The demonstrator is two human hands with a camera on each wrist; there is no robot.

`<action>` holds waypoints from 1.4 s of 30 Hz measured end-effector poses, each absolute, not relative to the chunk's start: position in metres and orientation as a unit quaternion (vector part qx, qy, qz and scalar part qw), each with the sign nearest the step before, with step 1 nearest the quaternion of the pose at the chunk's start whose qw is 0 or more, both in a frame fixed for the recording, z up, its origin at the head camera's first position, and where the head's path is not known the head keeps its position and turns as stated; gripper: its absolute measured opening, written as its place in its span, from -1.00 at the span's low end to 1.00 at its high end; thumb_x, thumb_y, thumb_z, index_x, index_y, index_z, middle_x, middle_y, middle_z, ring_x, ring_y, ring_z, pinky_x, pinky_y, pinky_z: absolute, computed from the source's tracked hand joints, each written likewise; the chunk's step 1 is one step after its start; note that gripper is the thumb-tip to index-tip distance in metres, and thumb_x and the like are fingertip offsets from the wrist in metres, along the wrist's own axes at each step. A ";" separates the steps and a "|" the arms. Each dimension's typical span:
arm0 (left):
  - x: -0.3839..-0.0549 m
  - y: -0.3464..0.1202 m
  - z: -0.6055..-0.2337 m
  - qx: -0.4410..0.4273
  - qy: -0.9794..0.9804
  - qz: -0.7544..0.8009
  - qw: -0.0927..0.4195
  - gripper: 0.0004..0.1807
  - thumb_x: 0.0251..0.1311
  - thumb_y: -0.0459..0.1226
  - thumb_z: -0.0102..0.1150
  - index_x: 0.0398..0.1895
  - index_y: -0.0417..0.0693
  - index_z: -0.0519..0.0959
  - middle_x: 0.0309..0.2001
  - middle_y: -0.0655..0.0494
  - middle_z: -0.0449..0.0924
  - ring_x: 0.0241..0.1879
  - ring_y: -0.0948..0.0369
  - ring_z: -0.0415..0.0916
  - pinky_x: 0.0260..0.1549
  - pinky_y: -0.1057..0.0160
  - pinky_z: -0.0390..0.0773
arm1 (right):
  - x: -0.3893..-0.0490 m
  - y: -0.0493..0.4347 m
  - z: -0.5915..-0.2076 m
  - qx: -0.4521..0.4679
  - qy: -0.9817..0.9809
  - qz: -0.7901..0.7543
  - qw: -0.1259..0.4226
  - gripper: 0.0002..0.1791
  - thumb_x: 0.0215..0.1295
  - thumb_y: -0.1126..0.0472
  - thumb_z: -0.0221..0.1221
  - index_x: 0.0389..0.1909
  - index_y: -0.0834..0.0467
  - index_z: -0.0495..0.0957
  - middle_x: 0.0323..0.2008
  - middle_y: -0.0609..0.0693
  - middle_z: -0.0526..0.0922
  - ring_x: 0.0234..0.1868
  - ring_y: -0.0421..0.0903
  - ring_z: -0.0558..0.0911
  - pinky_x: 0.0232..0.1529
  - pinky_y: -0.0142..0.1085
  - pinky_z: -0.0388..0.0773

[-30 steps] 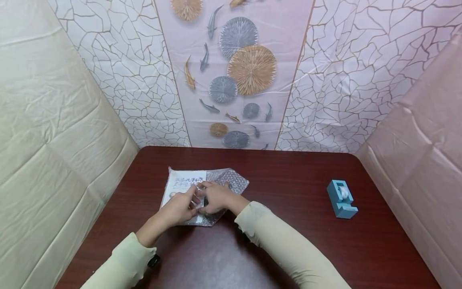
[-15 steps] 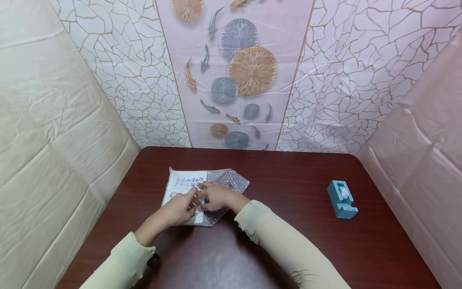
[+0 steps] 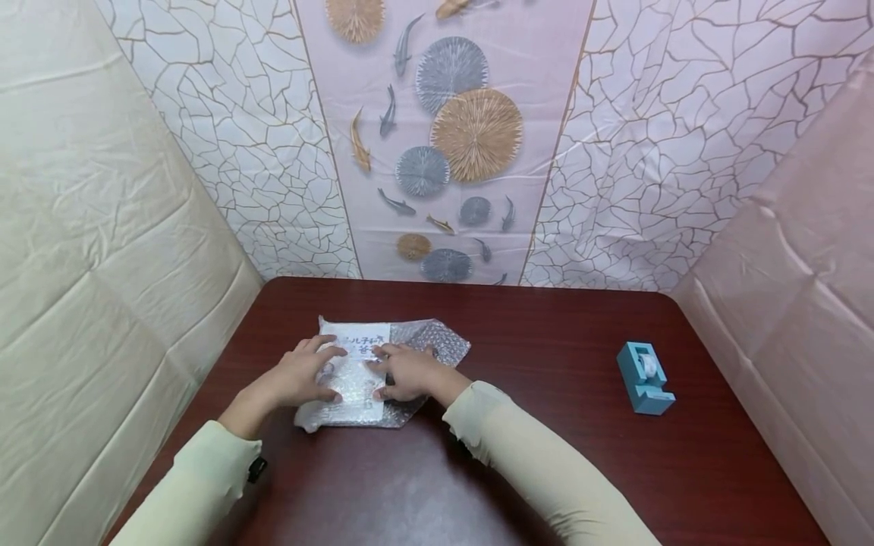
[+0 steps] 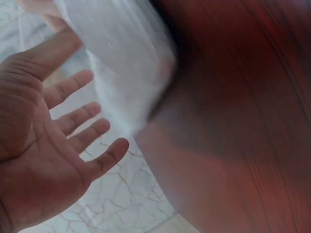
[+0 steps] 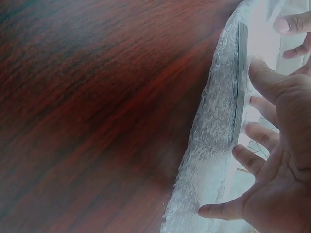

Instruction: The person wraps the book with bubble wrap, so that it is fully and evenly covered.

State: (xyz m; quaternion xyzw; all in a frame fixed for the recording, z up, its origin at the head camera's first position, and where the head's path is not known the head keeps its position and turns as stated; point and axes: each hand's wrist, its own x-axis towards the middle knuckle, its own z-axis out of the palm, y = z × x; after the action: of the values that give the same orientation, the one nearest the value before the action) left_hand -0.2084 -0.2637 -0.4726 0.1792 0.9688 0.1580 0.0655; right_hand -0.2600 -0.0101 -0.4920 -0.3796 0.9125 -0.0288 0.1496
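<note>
A white book (image 3: pixel 356 387) with dark lettering lies flat on the table, with clear bubble wrap (image 3: pixel 447 345) over its left part and spreading out beyond its right side. My left hand (image 3: pixel 297 377) is over the book's left side with fingers spread; its wrist view shows the white wrapped edge (image 4: pixel 129 63) beside the fingers, blurred. On the right, my right hand (image 3: pixel 413 373) rests its spread fingertips on the book and wrap. Page edges (image 5: pixel 241 73) show in the right wrist view, next to the bubble wrap (image 5: pixel 201 136). The hands cover part of the cover.
A blue tape dispenser (image 3: pixel 645 379) with a roll of clear tape stands on the right of the dark red wooden table (image 3: pixel 546 425). Patterned cloth (image 3: pixel 437 152) hangs behind the table's far edge, and pale padded sheets flank both sides.
My left hand has moved left, away from the right hand, and its fingers have spread; a wrap fold now lies over the book's left side. The right hand stays almost in place.
</note>
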 end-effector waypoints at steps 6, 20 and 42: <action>-0.220 -0.276 -0.478 0.179 0.966 0.153 0.105 0.11 0.07 0.05 0.73 0.65 -0.10 0.40 0.76 -0.37 0.02 0.67 -0.45 0.10 0.32 -0.74 0.28 | -0.260 -0.010 -0.493 -0.378 0.913 -0.028 0.152 -0.21 0.59 -0.35 0.19 0.73 -0.34 0.24 0.82 -0.18 0.07 0.78 0.19 0.18 0.49 0.63 0.22; -0.245 -0.284 -0.485 0.198 0.957 0.143 0.157 0.32 -0.04 0.21 0.74 0.73 -0.05 0.24 0.74 -0.41 0.01 0.71 -0.47 -0.04 0.49 -0.64 0.17 | -0.258 -0.009 -0.494 -0.376 0.914 -0.040 0.148 -0.17 0.54 -0.36 0.24 0.73 -0.33 0.24 0.82 -0.16 0.06 0.78 0.22 0.17 0.49 0.67 0.14; -0.276 -0.289 -0.507 0.176 0.951 0.167 0.193 0.41 -0.37 0.29 0.83 0.61 0.03 0.29 0.64 -0.30 0.03 0.58 -0.46 0.23 0.44 -0.50 0.40 | -0.255 0.007 -0.515 -0.403 0.904 -0.097 0.106 -0.17 0.63 -0.39 0.07 0.79 -0.38 0.06 0.83 -0.19 0.01 0.82 0.06 0.08 0.54 0.68 -0.02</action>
State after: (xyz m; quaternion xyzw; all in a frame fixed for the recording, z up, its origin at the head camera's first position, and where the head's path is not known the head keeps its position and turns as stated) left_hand -0.2763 -0.2891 -0.5067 0.1764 0.9507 0.1665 0.1934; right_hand -0.2549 0.0066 -0.5149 -0.4026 0.9040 -0.0974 0.1060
